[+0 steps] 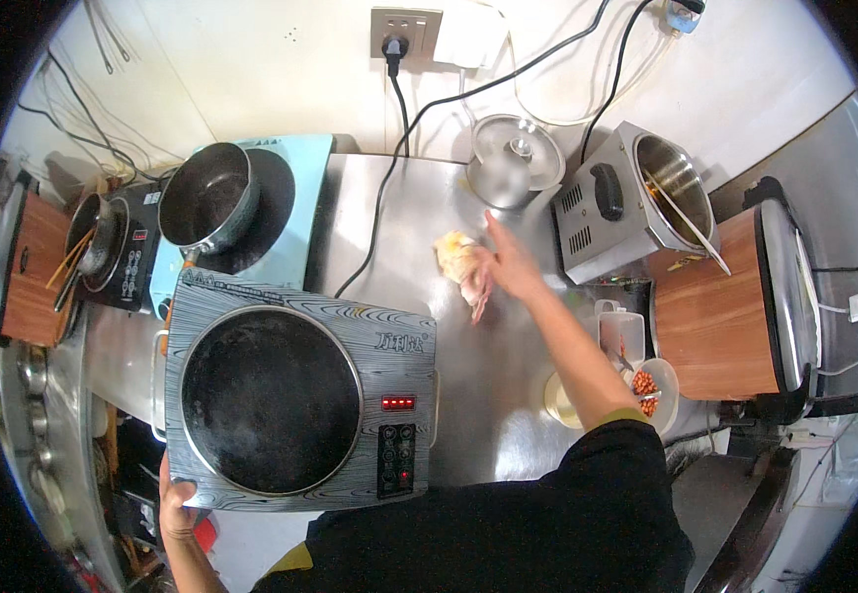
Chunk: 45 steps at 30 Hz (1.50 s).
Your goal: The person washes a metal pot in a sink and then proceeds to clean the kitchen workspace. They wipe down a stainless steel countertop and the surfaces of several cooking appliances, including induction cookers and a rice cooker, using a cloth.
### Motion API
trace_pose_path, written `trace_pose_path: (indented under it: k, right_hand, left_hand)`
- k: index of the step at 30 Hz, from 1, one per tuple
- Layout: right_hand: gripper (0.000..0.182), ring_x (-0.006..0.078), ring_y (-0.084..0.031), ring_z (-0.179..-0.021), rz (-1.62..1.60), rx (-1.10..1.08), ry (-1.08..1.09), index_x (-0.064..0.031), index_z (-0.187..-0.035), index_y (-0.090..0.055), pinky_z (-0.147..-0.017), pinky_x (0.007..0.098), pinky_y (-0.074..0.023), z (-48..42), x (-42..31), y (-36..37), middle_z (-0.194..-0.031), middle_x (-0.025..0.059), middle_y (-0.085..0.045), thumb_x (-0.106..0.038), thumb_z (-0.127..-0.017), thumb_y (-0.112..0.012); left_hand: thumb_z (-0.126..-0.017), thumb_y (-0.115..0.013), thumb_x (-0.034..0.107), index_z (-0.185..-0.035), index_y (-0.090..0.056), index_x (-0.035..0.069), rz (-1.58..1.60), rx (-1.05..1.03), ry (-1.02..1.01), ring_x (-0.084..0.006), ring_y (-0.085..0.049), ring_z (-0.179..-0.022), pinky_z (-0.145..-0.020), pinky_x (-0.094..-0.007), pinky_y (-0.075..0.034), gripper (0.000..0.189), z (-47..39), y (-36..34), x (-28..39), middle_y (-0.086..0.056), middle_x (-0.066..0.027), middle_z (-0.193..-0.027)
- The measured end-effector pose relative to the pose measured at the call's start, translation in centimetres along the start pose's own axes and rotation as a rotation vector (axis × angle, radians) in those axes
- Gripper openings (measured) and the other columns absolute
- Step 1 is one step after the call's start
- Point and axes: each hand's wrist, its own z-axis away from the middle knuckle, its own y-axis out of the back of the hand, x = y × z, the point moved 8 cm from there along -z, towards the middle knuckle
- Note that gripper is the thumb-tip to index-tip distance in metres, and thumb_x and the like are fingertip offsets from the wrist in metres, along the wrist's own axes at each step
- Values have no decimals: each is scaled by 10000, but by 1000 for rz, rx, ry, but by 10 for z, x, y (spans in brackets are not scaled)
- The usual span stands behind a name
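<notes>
My left hand (pixel 177 504) grips the near left corner of an electric cooktop (pixel 303 298), its thumb on top. The cooktop has a grey wood-grain pattern, a round black plate and a lit red display, and is tilted in the view. My right hand (pixel 506 259) reaches over the stainless steel counter (pixel 473 385), slightly blurred. Its fingers are apart, and its palm side is against or just beside a crumpled yellow and pink cloth (pixel 460 263). Whether it presses on the cloth cannot be told.
Behind the cooktop a saucepan (pixel 210 196) sits on a light-blue cooktop (pixel 314 185). A glass lid (pixel 536 148) lies near the wall. At right stand a steel appliance (pixel 595 237) and containers, one with peanuts (pixel 645 389). A black cable (pixel 380 193) crosses the counter.
</notes>
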Motion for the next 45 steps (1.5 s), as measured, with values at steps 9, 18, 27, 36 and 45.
trace_pose_path:
  k: [9, 18, 27, 36, 45]
  right_hand:
    - [587, 396, -538, -1106, 665, 118, 229, -154, -1398, -421, -881, 449, -530, 18, -36, -42, -1410, 187, -425, -243, -865, -654]
    - [341, 349, -610, -991, 780, 499, 90, -19, -1213, -518, -778, 405, -560, -162, -46, -45, -1242, 246, -507, -167, -910, -565]
    - [420, 381, -672, -837, 724, 349, 31, -152, -1230, -558, -711, 471, -557, -49, -1, -10, -1088, 176, -601, -262, -833, -641]
    - [414, 423, -671, -821, 529, 587, -290, -113, -1214, -553, -693, 495, -557, 30, 27, 55, -1213, 304, -502, -311, -857, -618]
    - [250, 393, -664, -773, 556, 395, 166, -118, -1092, -631, -690, 484, -562, -95, -61, -39, -1163, 226, -516, -173, -849, -610]
  left_hand:
    - [-507, -697, 242, -1443, -345, -60, -14, 91, 53, -315, -521, -1195, -1018, -389, -406, 1045, -2, 6, -6, -528, -185, -1321]
    - [-552, -702, 265, -1444, -340, -37, -9, 98, 39, -321, -530, -1197, -1026, -412, -409, 1009, 10, 17, -11, -524, -175, -1331]
    - [-623, -682, 325, -1414, -376, -14, -99, 19, -14, -267, -564, -1111, -960, -378, -446, 914, 8, 23, -15, -553, -118, -1256]
    - [-552, -624, 209, -1464, -317, -44, 76, 25, 19, -338, -516, -1216, -1055, -405, -387, 996, 6, 1, -13, -514, -195, -1344]
    - [-498, -666, 194, -1424, -397, -49, 33, 41, 48, -278, -515, -1194, -1031, -355, -366, 994, 3, 22, -26, -547, -139, -1310]
